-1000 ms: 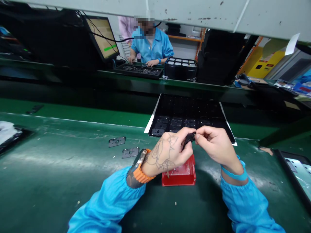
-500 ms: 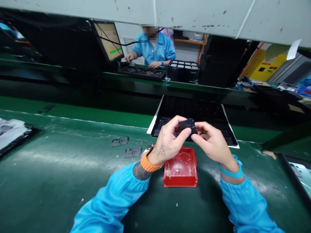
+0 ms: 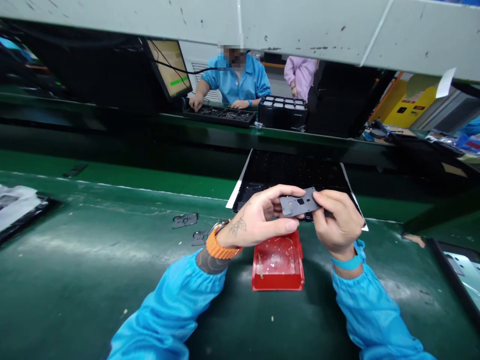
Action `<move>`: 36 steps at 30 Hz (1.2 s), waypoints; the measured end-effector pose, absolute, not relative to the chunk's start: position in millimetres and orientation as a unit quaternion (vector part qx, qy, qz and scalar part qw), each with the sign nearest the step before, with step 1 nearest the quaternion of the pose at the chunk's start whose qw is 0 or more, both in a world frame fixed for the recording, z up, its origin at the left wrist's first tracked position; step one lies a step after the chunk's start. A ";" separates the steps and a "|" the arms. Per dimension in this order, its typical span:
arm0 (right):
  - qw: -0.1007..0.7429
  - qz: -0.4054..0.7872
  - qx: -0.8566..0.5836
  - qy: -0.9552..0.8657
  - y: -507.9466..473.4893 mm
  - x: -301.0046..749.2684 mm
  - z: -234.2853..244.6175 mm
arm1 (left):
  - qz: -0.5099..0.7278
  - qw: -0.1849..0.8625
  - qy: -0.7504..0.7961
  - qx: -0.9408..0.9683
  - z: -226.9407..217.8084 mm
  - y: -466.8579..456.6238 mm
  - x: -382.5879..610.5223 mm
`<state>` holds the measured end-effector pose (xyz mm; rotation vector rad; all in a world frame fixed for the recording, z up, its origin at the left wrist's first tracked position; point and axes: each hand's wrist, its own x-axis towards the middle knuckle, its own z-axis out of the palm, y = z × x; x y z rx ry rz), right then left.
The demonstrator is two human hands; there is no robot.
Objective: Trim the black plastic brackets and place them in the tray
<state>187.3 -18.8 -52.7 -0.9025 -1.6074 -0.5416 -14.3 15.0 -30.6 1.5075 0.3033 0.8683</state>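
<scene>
A thin dark grey plate with small cut-outs (image 3: 299, 203) is held up between my hands, its flat face towards me. My right hand (image 3: 337, 220) pinches its right end between thumb and fingers. At the plate's left end, my left hand (image 3: 260, 215) has its fingers behind and along the edge, with the thumb lying lower, near the bottom edge. Below the hands stands a red plastic bin (image 3: 278, 260) with tiny bits scattered inside. Behind them lies a large black tray (image 3: 296, 170) on white sheets, partly covered by my hands.
Two similar dark plates, one upper (image 3: 185, 220) and one lower (image 3: 200, 238), lie left of my left wrist. Another dark piece (image 3: 75, 170) rests farther left. Framed black trays stand at the left (image 3: 22, 215) and right (image 3: 457, 265) edges. A co-worker (image 3: 236, 82) sits across the bench.
The plate has turned from a dark, tilted view to show its grey flat face. My right hand has shifted its grip to the right end, and my left thumb has come off the face.
</scene>
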 end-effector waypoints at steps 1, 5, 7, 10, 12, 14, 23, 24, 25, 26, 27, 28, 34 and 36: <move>0.575 -0.225 -0.382 -0.688 -19.1 186.4 -52.7 | 0.400 0.620 0.138 0.661 -31.0 13.7 -13.1; 0.589 -0.176 -0.373 -0.695 -19.9 184.3 -50.7 | 0.446 0.556 0.171 0.680 -33.6 10.6 -8.9; 0.593 -0.160 -0.370 -0.697 -19.8 184.3 -49.9 | 0.444 0.553 0.180 0.682 -34.4 10.1 -8.6; 0.595 -0.143 -0.369 -0.699 -20.0 184.8 -49.1 | 0.439 0.548 0.195 0.684 -35.0 10.0 -9.5; 0.598 -0.122 -0.367 -0.702 -21.0 185.0 -48.5 | 0.439 0.536 0.200 0.692 -35.3 10.3 -10.0; 0.603 -0.099 -0.358 -0.706 -22.6 185.1 -47.9 | 0.442 0.509 0.206 0.709 -35.2 10.3 -10.3; 0.623 0.066 -0.385 -0.678 -33.0 188.3 -46.8 | 0.440 0.376 0.226 0.783 -27.5 6.2 -11.4; 0.609 0.094 -0.398 -0.680 -34.0 188.9 -45.3 | 0.437 0.372 0.226 0.787 -26.4 5.6 -11.2; 0.591 0.123 -0.408 -0.685 -34.9 189.3 -43.4 | 0.435 0.368 0.228 0.790 -25.4 5.0 -11.0; 0.574 0.149 -0.415 -0.690 -35.5 189.5 -41.2 | 0.433 0.366 0.232 0.791 -24.6 4.5 -10.8; 0.563 0.171 -0.417 -0.693 -36.0 189.5 -39.1 | 0.430 0.365 0.239 0.791 -24.0 4.0 -10.7; 0.560 0.189 -0.418 -0.691 -36.2 189.3 -37.2 | 0.427 0.366 0.246 0.790 -23.5 3.7 -10.7; 0.574 0.279 -0.426 -0.641 -34.6 186.9 -36.5 | 0.415 0.409 0.258 0.770 -23.9 3.2 -11.0; 0.567 0.310 -0.423 -0.635 -32.2 187.7 -38.9 | 0.413 0.459 0.256 0.744 -25.6 4.9 -10.3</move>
